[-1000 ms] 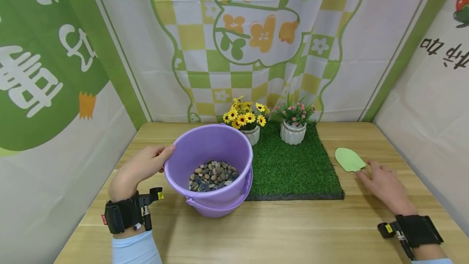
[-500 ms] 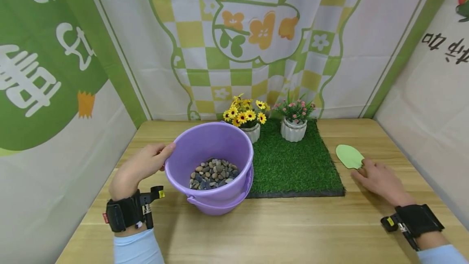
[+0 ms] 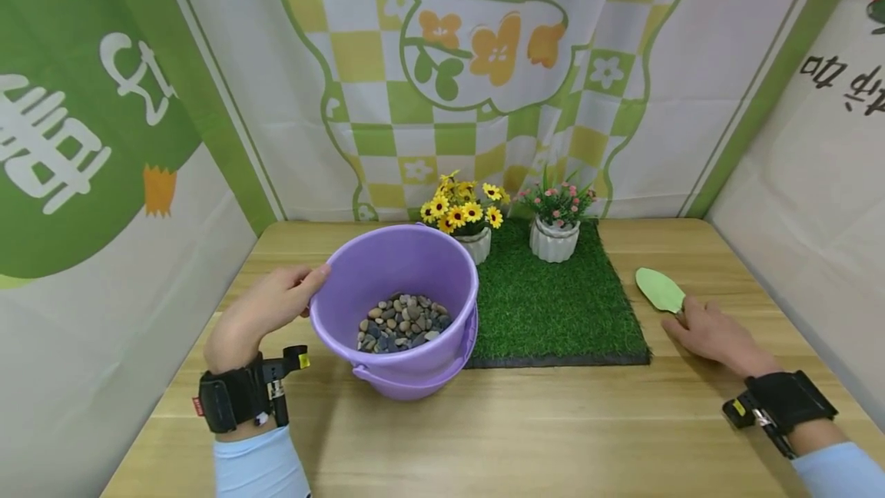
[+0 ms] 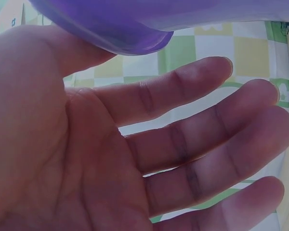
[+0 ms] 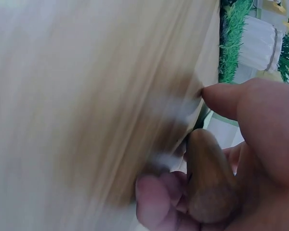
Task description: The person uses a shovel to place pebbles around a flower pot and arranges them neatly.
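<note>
A purple bucket [image 3: 397,263] with pebbles [image 3: 401,323] in it stands left of the middle of the table. At its left rim is my left hand [image 3: 266,310], thumb laid over the edge. In the left wrist view the fingers [image 4: 183,91] stretch out loosely below the rim, apart from the bucket. Far to the right my right hand [image 3: 722,335] holds a small trowel with a pale green blade [image 3: 660,290]. Its wooden handle [image 5: 209,178] lies among the curled fingers, low over the tabletop; the blade points away from me.
An artificial grass mat [image 3: 553,313] lies right of the bucket. Along its back stand a white pot of yellow flowers [image 3: 462,210], partly behind the bucket, and a white pot of pink flowers [image 3: 555,240]. Printed cloth [image 3: 435,129] hangs behind the wooden table [image 3: 525,429].
My right hand has come forward onto the trowel's handle and taken hold of it, and the blade has turned slightly. My left hand stays at the bucket's rim.
</note>
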{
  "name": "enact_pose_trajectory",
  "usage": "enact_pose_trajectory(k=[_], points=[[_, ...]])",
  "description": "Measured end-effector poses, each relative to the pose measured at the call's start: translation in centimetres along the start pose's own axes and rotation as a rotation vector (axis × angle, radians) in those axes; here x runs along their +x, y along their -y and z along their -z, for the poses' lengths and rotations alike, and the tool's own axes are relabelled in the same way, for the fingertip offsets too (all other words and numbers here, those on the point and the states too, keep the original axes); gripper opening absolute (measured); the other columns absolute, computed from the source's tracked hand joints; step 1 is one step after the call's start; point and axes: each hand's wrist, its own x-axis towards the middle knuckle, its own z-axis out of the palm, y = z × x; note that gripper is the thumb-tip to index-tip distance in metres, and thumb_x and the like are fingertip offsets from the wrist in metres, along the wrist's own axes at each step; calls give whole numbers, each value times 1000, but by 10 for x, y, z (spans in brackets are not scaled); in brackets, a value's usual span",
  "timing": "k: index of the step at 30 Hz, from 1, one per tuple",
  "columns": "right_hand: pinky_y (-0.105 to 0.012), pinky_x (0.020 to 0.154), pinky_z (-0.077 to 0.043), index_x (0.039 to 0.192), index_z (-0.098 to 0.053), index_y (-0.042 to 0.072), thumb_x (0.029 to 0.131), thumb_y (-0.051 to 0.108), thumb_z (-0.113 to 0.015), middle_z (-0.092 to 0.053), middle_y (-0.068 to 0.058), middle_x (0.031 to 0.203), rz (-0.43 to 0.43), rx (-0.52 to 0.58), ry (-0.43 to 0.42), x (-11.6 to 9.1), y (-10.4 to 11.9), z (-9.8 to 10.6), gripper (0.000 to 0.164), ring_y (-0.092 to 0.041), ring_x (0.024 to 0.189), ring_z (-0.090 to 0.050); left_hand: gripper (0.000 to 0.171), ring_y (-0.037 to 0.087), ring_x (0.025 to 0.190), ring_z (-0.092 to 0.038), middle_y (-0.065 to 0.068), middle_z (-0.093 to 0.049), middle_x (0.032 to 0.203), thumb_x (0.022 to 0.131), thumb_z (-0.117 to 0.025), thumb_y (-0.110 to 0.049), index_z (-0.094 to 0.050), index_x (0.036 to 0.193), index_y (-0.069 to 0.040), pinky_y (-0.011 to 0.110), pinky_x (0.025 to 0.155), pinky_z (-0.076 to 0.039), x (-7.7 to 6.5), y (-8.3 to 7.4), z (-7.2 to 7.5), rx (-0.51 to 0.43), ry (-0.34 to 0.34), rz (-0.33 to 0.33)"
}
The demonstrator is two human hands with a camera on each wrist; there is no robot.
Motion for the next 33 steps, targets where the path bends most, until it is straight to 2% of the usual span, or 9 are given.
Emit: enact_pose_trajectory(k=[5, 10, 12, 16, 20, 24, 29, 33], points=[[-32, 58, -30, 92, -37, 1, 103, 43, -44, -38, -10, 73, 26, 31, 7, 3, -4, 1, 43, -25, 68, -40, 58, 20, 88, -62, 5, -69, 94, 104, -30, -53, -64, 115, -7, 34, 77, -47, 0, -1, 0, -7, 5, 1], [-30, 48, -33, 93, -35, 1, 104, 39, -43, -36, -5, 68, 22, 94, 30, 1, -7, -1, 40, -17, 49, -40, 59, 22, 90, -63, 5, -69, 94, 104, -30, -53, -64, 117, -7, 35, 77, -47, 1, -3, 0, -3, 8, 7], [-30, 47, -34, 93, -35, 1, 105, 37, -42, -36, -5, 67, 12, 99, 35, 1, -7, -3, 38, -16, 47, -40, 58, 22, 89, -62, 4, -68, 92, 104, -30, -53, -64, 115, -7, 35, 76, -46, 1, -4, 0, 5, 10, 8], [-31, 51, -32, 96, -35, 0, 106, 29, -37, -38, -6, 67, 15, 22, 29, 3, -4, -7, 31, -19, 54, -40, 58, 21, 87, -60, 3, -66, 89, 104, -30, -52, -64, 114, -7, 33, 75, -44, 0, -4, 0, 12, 10, 5], [-34, 55, -36, 98, -35, -2, 105, 24, -36, -45, -10, 69, 19, -64, 19, 9, 1, -9, 26, -23, 61, -47, 57, 19, 85, -60, 3, -65, 88, 105, -29, -52, -63, 114, -8, 33, 75, -44, -1, -2, 0, 11, 2, 7], [-36, 55, -39, 99, -36, -2, 105, 21, -36, -50, -12, 70, 11, -84, 23, 10, 4, -8, 23, -25, 62, -50, 57, 21, 87, -61, 3, -66, 89, 105, -29, -52, -63, 115, -8, 34, 76, -45, -3, -2, 1, 12, -2, 8], [-33, 52, -35, 98, -36, -1, 104, 17, -37, -47, -8, 65, 41, -105, 27, 9, 6, -6, 19, -21, 56, -47, 55, 18, 85, -61, 3, -68, 90, 105, -30, -49, -63, 118, -6, 36, 77, -47, -2, -3, 1, 4, 0, -4], [-35, 53, -38, 99, -40, -5, 103, 18, -39, -47, -8, 66, 54, -135, 29, 9, 4, -4, 24, -21, 57, -48, 55, 18, 83, -59, 4, -66, 89, 105, -31, -49, -64, 114, -6, 35, 75, -46, -3, -3, 0, 10, -8, -13]])
